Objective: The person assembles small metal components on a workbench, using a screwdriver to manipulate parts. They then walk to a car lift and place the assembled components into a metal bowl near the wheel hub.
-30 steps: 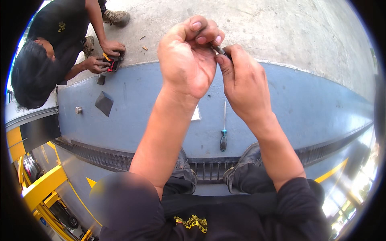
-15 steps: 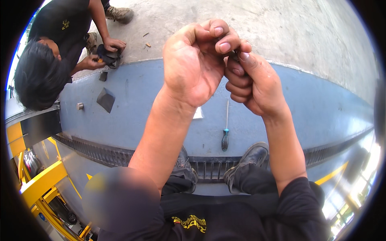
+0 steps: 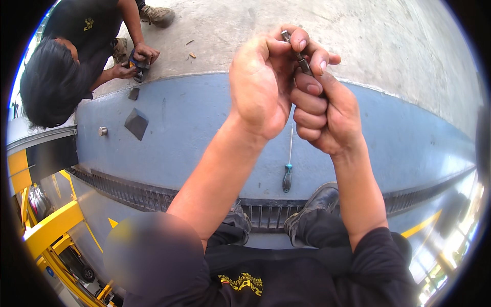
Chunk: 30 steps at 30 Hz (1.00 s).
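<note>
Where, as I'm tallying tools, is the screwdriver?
In the head view, the screwdriver lies right of centre on the blue floor, between the forearms, handle toward the black grate.

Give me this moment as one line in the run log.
left hand: holding dark metal rod | right hand: holding its nearer end | screwdriver: on blue floor

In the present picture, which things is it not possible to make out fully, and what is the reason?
- Short, slim, dark grey metal piece, head view: the left hand and right hand cover parts of it.
- Small black-and-orange object, head view: too small, partly covered by a co-worker's hands.
- Yellow metal frame, head view: cut off by the dark fisheye rim.
</note>
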Tool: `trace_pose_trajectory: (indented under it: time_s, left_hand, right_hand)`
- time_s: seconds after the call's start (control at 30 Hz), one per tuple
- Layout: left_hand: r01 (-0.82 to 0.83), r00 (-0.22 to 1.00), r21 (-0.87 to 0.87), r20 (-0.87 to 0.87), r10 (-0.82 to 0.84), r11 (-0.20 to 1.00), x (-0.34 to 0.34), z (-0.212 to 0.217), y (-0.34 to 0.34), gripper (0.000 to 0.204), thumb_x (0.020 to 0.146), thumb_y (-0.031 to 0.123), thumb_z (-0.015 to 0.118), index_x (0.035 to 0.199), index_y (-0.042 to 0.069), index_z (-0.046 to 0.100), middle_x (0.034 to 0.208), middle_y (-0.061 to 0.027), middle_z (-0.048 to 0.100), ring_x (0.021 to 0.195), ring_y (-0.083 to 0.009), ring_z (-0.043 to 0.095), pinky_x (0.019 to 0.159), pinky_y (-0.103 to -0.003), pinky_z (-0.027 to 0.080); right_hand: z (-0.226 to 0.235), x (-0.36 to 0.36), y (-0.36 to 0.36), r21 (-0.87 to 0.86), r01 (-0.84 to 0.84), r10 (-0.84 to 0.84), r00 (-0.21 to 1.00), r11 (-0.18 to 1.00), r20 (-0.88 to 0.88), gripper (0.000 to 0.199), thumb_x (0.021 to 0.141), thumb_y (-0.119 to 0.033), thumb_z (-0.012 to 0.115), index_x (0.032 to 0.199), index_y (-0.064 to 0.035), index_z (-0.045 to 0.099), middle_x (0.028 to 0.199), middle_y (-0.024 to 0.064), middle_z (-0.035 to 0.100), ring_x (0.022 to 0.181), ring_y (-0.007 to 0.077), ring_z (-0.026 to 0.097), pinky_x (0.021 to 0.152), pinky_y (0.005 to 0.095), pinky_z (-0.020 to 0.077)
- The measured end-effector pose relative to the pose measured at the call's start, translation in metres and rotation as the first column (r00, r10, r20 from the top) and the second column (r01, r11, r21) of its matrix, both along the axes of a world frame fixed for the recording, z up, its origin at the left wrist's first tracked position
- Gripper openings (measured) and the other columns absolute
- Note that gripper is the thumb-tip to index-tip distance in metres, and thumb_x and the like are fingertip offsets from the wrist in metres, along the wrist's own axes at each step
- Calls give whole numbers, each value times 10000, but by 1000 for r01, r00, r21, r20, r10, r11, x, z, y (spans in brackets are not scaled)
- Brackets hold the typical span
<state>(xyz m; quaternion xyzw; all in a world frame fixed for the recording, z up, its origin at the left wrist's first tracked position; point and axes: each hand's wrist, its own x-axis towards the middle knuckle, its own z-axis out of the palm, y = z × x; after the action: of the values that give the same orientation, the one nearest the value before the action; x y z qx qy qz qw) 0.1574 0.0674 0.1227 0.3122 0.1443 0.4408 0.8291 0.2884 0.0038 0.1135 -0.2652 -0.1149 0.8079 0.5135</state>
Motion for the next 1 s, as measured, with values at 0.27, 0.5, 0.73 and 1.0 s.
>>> trace_pose_trajectory:
  time_s: [0.27, 0.5, 0.73, 1.0]
  left_hand:
    - [-31, 990, -120, -144, 14, 992, 0, 9, 4, 359, 993, 268, 273, 870, 96, 564, 817, -105, 633, 1131, -400, 646, 1081, -511, 464]
    - [25, 993, -102, -112, -37, 995, -7, -2, 12, 310, 954, 257, 303, 786, 130, 531, 680, -58, 553, 968, -338, 652, 1086, -540, 468]
    - [28, 994, -230, -92, -51, 973, -8, 2, 12, 285, 958, 247, 325, 758, 143, 500, 677, -44, 542, 1028, -355, 643, 1052, -556, 476]
    - [-47, 989, -246, -148, 10, 968, -6, -5, 9, 263, 964, 220, 338, 770, 131, 492, 667, -35, 499, 1128, -351, 599, 1032, -545, 424]
  right_hand:
    - [3, -1, 6, 264, 20, -162, 831, 964, 532, 397, 1101, -404, 448, 860, -103, 543, 633, -86, 383, 495, 17, 344, 421, 201, 265]
    - [-19, -11, 9, 621, -67, -572, 320, 781, 755, 297, 1096, -251, 451, 1032, -30, 638, 727, 39, 623, 572, 152, 585, 552, 330, 474]
    - [-21, -12, 5, 590, -215, -610, -32, 778, 792, 156, 1067, -131, 491, 1072, -24, 604, 830, 210, 674, 675, 392, 647, 604, 408, 509]
    - [-30, -21, 8, 632, -294, -696, -352, 717, 625, 94, 916, -51, 576, 958, -82, 654, 767, 82, 716, 623, 249, 701, 518, 359, 537]
